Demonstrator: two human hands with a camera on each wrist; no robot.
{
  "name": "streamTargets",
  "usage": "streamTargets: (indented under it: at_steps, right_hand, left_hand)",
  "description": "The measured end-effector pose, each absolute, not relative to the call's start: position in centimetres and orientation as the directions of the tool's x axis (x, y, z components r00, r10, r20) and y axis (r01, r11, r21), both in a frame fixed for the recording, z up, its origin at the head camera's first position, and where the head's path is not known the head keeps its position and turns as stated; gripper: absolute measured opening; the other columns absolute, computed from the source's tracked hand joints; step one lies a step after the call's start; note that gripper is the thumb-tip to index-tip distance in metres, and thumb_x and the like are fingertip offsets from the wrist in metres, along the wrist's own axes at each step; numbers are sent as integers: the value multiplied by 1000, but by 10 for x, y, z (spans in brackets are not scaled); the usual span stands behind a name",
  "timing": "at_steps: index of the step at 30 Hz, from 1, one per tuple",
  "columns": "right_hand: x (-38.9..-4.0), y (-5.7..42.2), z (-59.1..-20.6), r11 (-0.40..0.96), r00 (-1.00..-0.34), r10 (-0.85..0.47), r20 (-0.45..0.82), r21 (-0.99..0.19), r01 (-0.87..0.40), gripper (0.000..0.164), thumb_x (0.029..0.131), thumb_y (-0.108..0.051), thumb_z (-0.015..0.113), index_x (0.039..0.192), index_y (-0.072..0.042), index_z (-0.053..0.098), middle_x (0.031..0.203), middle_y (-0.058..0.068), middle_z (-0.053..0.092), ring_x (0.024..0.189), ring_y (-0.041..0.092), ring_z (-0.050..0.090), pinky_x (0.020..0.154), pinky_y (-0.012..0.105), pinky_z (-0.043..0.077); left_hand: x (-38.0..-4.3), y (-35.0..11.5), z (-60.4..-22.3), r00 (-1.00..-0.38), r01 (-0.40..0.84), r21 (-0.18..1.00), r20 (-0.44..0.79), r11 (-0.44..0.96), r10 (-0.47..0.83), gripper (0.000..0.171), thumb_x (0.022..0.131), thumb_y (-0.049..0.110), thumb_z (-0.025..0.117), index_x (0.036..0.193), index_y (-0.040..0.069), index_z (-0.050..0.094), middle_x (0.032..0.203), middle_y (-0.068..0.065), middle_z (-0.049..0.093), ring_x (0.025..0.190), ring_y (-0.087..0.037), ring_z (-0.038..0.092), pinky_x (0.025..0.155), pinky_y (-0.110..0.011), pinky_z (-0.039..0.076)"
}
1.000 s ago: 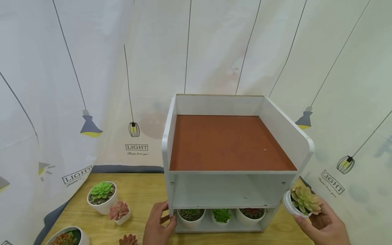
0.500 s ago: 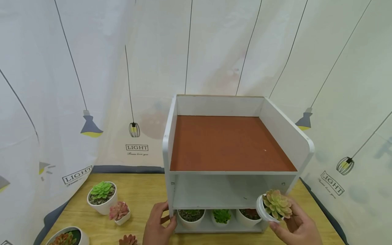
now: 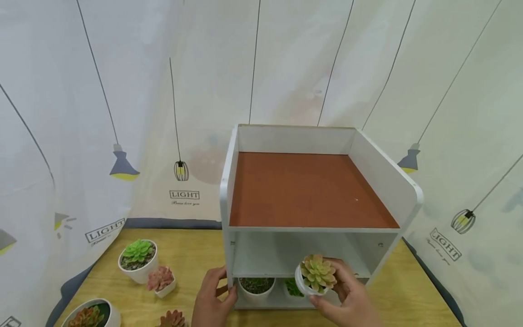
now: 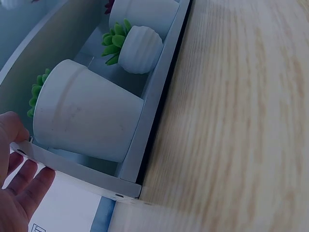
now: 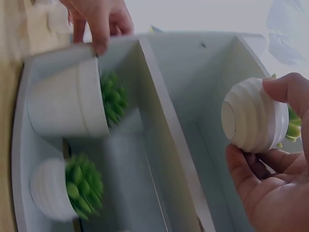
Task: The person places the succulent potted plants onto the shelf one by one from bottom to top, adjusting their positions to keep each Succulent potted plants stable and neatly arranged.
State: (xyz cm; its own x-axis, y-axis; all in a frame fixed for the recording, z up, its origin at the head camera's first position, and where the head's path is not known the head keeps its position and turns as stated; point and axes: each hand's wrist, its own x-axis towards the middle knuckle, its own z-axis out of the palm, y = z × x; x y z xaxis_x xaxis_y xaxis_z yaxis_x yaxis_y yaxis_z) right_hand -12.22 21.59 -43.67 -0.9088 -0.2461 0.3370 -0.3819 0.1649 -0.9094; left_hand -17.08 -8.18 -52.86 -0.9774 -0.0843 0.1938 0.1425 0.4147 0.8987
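My right hand grips a small ribbed white pot holding a yellow-green succulent, held in front of the middle shelf of a white shelf unit. The right wrist view shows thumb and fingers around the ribbed pot, its base facing the camera. My left hand pinches the front edge of the unit's left side panel, low down. On the bottom shelf, a large white pot stands nearest the left hand. Beside it is a small ribbed pot with a green succulent. The third pot there is hidden in the head view.
Left on the wooden table stand a green succulent pot, a small pink succulent, an orange-green succulent pot and a reddish-brown succulent. The unit's top has a brown surface. A printed curtain hangs behind.
My right hand has carried the succulent pot leftward from beyond the unit's right side to the front of its middle shelf. The left hand keeps its hold on the side panel.
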Motion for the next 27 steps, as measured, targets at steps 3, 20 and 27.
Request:
streamTargets:
  at_steps: [3, 20, 27]
  right_hand:
    - [-124, 203, -435, 188, -937, -231, 261, -933, -307, 57, 95, -6, 74, 146, -5, 49, 141, 7, 52, 119, 2, 61, 99, 19, 57]
    - [-143, 156, -432, 371, -986, -150, 73, -920, -124, 67, 85, -41, 85, 143, -23, 55, 143, 8, 55, 131, 32, 57, 105, 31, 56]
    - [-147, 147, -434, 444, -985, -160, 66, -886, -131, 72, 82, -51, 83, 142, -20, 56, 143, 10, 55, 131, 35, 57, 105, 46, 56]
  left_hand:
    - [-171, -82, -527, -978, 141, 901, 192, 411, -87, 53, 89, -6, 72, 135, 21, 63, 123, -5, 60, 118, -28, 64, 86, -32, 65]
    - [-172, -84, -531, -959, 214, 886, 272, 411, -85, 52, 89, -8, 72, 133, 18, 64, 121, -6, 61, 113, -28, 65, 84, -28, 65]
    - [-171, -83, -532, -953, 248, 883, 296, 399, -62, 52, 89, -10, 71, 133, 16, 64, 122, -7, 61, 113, -30, 65, 84, -28, 65]
